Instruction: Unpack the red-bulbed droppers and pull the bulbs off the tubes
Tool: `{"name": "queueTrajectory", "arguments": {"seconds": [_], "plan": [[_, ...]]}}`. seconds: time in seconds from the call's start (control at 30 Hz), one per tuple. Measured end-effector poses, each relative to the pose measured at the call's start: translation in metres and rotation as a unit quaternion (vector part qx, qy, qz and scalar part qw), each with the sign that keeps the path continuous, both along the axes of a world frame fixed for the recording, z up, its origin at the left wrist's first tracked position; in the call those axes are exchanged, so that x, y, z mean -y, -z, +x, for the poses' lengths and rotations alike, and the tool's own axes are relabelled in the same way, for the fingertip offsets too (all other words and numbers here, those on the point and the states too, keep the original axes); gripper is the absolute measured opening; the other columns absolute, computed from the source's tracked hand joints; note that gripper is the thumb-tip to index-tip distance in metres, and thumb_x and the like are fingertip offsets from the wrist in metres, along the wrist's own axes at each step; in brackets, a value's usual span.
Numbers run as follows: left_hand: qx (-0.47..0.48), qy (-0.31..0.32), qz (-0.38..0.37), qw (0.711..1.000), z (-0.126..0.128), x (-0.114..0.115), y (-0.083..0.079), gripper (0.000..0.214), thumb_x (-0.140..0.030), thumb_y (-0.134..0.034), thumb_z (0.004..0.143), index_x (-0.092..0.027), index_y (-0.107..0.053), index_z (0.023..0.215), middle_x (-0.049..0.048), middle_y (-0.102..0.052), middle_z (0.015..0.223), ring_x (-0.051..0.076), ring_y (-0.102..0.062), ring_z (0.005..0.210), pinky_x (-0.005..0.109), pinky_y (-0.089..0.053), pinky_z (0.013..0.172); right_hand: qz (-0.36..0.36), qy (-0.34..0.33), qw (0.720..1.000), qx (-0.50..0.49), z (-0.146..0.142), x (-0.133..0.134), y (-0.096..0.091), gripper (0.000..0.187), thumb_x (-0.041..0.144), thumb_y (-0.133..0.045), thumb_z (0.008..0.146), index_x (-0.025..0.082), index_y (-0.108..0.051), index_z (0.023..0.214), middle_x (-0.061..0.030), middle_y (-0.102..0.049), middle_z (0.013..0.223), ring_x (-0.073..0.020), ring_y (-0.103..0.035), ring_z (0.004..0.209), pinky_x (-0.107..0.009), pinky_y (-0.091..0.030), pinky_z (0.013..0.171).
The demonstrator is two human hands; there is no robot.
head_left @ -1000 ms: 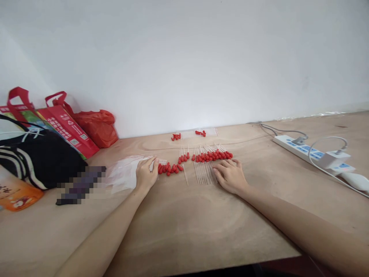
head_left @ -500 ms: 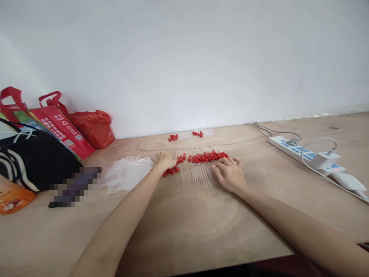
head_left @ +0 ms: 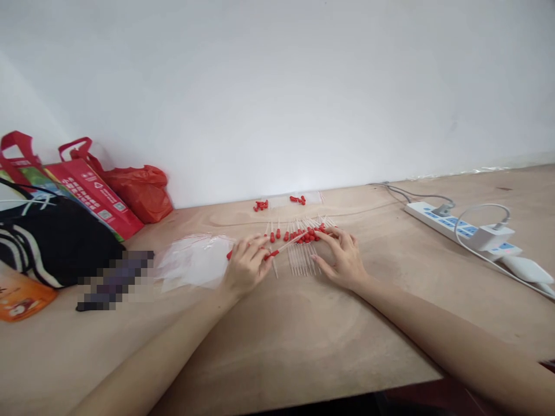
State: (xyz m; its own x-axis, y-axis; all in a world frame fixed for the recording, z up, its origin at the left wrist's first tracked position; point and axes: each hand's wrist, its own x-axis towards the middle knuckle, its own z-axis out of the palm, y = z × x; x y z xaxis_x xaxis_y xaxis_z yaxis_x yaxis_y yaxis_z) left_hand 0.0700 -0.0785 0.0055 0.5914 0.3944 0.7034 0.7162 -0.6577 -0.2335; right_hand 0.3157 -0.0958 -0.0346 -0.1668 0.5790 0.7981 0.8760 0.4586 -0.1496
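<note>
Head view: the left hand (head_left: 246, 267) pinches one red-capped dropper (head_left: 284, 245) just above the desk (head_left: 281, 341). The right hand (head_left: 342, 257) lies spread, fingertips on the dropper row (head_left: 303, 245). Risk: the thin tube could slip from the pinch, or the raised tip could scatter the row.

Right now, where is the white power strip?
In the head view, the white power strip lies on the wooden table at the far right, beyond the right hand, with a white charger plugged into it.
</note>
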Motion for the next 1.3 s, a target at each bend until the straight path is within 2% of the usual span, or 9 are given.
{"name": "queueTrajectory", "arguments": {"seconds": [0.13,0.3,0.43,0.53,0.63,0.8,1.0,1.2,1.3], "plan": [[-0.017,0.072,0.033,0.997,0.003,0.012,0.012,0.005,-0.018,-0.054,0.076,-0.017,-0.06,0.076,0.0042,-0.065,0.093,0.019,-0.055,0.091,0.034,-0.041,0.081,0.03,-0.041,0.997,0.061,-0.006,0.005,-0.004,0.042,0.044,-0.051,0.078,0.026,-0.05,0.115,-0.008,-0.05,0.114,-0.0204,-0.045,0.104,-0.041,-0.024,0.093],[-0.019,0.096,0.051,0.994,0.008,0.014,0.018,0.003,-0.016,-0.056,0.075,-0.017,-0.058,0.074,0.003,-0.066,0.089,0.017,-0.056,0.085,0.033,-0.042,0.079,0.051,-0.086,0.989,0.107,-0.017,0.006,-0.003,0.027,0.042,-0.051,0.079,0.029,-0.059,0.102,-0.0031,-0.058,0.105,-0.0182,-0.047,0.099,-0.044,-0.016,0.096],[-0.019,0.098,0.03,0.995,0.009,0.013,0.019,0.005,-0.018,-0.054,0.076,-0.017,-0.058,0.074,0.0035,-0.065,0.088,0.018,-0.056,0.086,0.034,-0.042,0.08,0.027,-0.114,0.985,0.128,-0.025,0.005,-0.002,0.016,0.034,-0.049,0.082,0.029,-0.063,0.085,0.0015,-0.063,0.09,-0.0155,-0.049,0.092,-0.044,-0.013,0.096],[-0.016,0.088,-0.031,0.995,0.009,0.013,0.018,0.015,-0.027,-0.052,0.079,-0.017,-0.059,0.087,0.007,-0.064,0.097,0.02,-0.054,0.094,0.036,-0.041,0.083,0.007,-0.116,0.985,0.129,-0.026,0.006,-0.003,0.016,0.031,-0.048,0.083,0.027,-0.063,0.082,0.0025,-0.063,0.086,-0.0141,-0.049,0.09,-0.042,-0.013,0.096],[-0.027,0.105,-0.08,0.991,0.011,0.012,0.019,0.024,-0.031,-0.049,0.081,-0.017,-0.058,0.099,0.0083,-0.061,0.106,0.021,-0.051,0.101,0.038,-0.039,0.088,0.006,-0.12,0.985,0.127,-0.027,0.007,-0.003,0.015,0.03,-0.048,0.083,0.027,-0.062,0.083,0.0025,-0.063,0.082,-0.0134,-0.049,0.088,-0.041,-0.013,0.096],[-0.018,0.131,-0.09,0.987,0.011,0.01,0.023,0.013,-0.024,-0.05,0.082,-0.02,-0.062,0.083,0.0017,-0.065,0.095,0.017,-0.054,0.095,0.036,-0.038,0.087,0.01,-0.131,0.982,0.137,-0.026,0.007,-0.003,0.015,0.029,-0.047,0.083,0.026,-0.062,0.081,0.0028,-0.062,0.079,-0.0128,-0.048,0.085,-0.041,-0.013,0.096],[-0.015,0.128,-0.092,0.987,0.009,0.013,0.021,0.012,-0.022,-0.05,0.082,-0.021,-0.061,0.078,-0.0015,-0.067,0.088,0.016,-0.055,0.091,0.036,-0.035,0.087,0.022,-0.136,0.978,0.154,-0.025,0.008,-0.002,0.016,0.027,-0.047,0.082,0.025,-0.062,0.077,0.0039,-0.063,0.077,-0.0129,-0.048,0.088,-0.042,-0.012,0.096],[-0.017,0.127,-0.111,0.986,0.001,0.012,0.021,0.017,-0.018,-0.045,0.083,-0.022,-0.061,0.08,-0.0007,-0.066,0.088,0.016,-0.055,0.09,0.037,-0.035,0.088,0.018,-0.124,0.981,0.146,-0.017,0.008,-0.002,0.017,0.027,-0.047,0.082,0.027,-0.063,0.076,0.0047,-0.064,0.078,-0.0133,-0.049,0.088,-0.042,-0.013,0.096],[0.025,0.09,-0.12,0.988,-0.013,0.008,0.021,0.017,-0.018,-0.044,0.083,-0.021,-0.06,0.083,0.002,-0.064,0.087,0.016,-0.055,0.087,0.035,-0.04,0.082,0.012,-0.079,0.992,0.096,-0.001,0.006,-0.002,0.02,0.029,-0.047,0.082,0.026,-0.064,0.073,0.0034,-0.065,0.078,-0.0135,-0.05,0.083,-0.04,-0.016,0.094]]}}
